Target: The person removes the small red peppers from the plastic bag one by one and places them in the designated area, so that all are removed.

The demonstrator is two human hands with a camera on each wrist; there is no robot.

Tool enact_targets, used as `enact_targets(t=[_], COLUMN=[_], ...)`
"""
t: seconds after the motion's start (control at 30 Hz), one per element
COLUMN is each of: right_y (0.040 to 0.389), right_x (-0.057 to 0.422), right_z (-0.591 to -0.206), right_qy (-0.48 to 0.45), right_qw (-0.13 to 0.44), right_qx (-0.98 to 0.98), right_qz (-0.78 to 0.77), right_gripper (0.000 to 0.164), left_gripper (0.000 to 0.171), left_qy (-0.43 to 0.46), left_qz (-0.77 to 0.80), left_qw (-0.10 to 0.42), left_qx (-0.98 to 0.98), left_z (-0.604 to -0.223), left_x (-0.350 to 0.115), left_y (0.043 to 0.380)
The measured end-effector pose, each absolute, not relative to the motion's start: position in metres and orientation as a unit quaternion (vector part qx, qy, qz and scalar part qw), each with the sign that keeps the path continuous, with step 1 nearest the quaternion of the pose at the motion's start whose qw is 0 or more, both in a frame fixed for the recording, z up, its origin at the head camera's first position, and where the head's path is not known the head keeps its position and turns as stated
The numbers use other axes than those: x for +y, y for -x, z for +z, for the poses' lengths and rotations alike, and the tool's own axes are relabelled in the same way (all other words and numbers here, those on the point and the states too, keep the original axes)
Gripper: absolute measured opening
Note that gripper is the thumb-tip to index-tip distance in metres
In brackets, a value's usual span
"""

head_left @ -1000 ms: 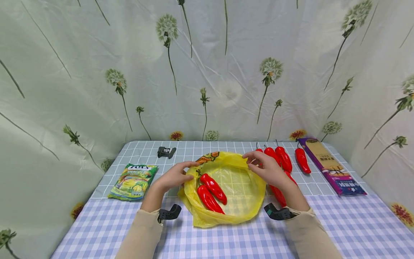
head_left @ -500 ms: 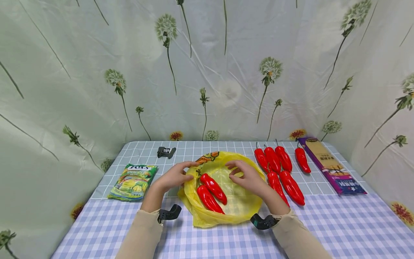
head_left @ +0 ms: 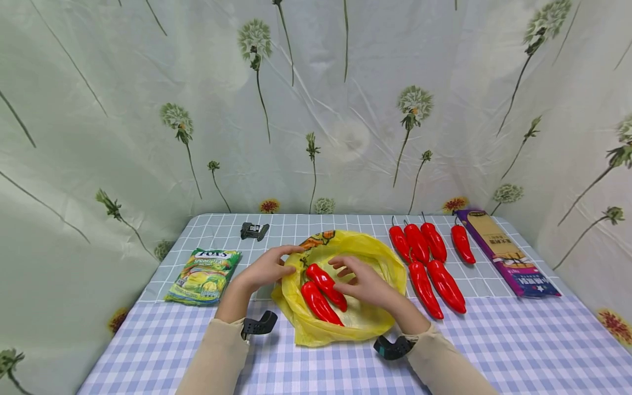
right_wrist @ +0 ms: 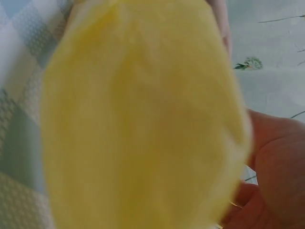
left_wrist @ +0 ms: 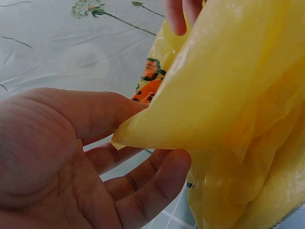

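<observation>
A yellow plastic bag (head_left: 367, 312) lies on the table with its mouth spread wide. Inside it, on the left, are two red chili peppers (head_left: 321, 305). My left hand (head_left: 265, 270) pinches the bag's left rim; in the left wrist view the rim's edge runs between thumb and fingers. My right hand (head_left: 362, 280) hovers over the bag's mouth, its fingers loosely bent and holding nothing I can see. Its thumb is close to the upper pepper, and whether they touch I cannot tell. In the right wrist view, the yellow plastic hides most of that hand.
Several red chili peppers (head_left: 425, 288) lie right of the bag, and one pepper (head_left: 462, 244) sits apart. A purple packet (head_left: 508, 255) is at the far right. On the left are a green candy bag (head_left: 203, 277) and a small black object (head_left: 254, 231) behind.
My right hand has moved left from the bag's right rim to over the peppers inside. The left hand stays at the left rim.
</observation>
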State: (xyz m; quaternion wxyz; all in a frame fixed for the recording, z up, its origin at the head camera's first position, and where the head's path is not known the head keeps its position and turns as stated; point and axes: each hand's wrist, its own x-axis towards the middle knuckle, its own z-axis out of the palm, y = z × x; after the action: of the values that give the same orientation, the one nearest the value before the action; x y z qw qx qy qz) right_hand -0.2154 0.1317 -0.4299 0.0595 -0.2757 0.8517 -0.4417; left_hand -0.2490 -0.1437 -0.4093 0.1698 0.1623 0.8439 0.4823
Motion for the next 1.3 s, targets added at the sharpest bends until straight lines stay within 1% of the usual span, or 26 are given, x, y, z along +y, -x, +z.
enact_targets(t=[0.3, 0.53, 0.73, 1.3], right_y=[0.212, 0.212, 0.210, 0.210], right_x=[0.123, 0.121, 0.120, 0.120], right_z=[-0.436, -0.439, -0.440, -0.447], right_qy=[0.239, 0.234, 0.238, 0.219], right_qw=[0.105, 0.115, 0.117, 0.094], right_qx=[0.862, 0.872, 0.872, 0.878], right_qz=[-0.434, -0.414, -0.411, -0.414], right_gripper=[0.062, 0.069, 0.069, 0.060], left_gripper=[0.049, 0.049, 0.050, 0.049], left_qy=[-0.154, -0.157, -0.161, -0.158], left_qz=[0.471, 0.466, 0.471, 0.472], left_qw=[0.168, 0.163, 0.170, 0.170], left_qx=[0.852, 0.856, 0.851, 0.850], left_z=[-0.408, -0.407, -0.408, -0.407], left_x=[-0.143, -0.143, -0.144, -0.142], left_y=[0.248, 0.249, 0.248, 0.249])
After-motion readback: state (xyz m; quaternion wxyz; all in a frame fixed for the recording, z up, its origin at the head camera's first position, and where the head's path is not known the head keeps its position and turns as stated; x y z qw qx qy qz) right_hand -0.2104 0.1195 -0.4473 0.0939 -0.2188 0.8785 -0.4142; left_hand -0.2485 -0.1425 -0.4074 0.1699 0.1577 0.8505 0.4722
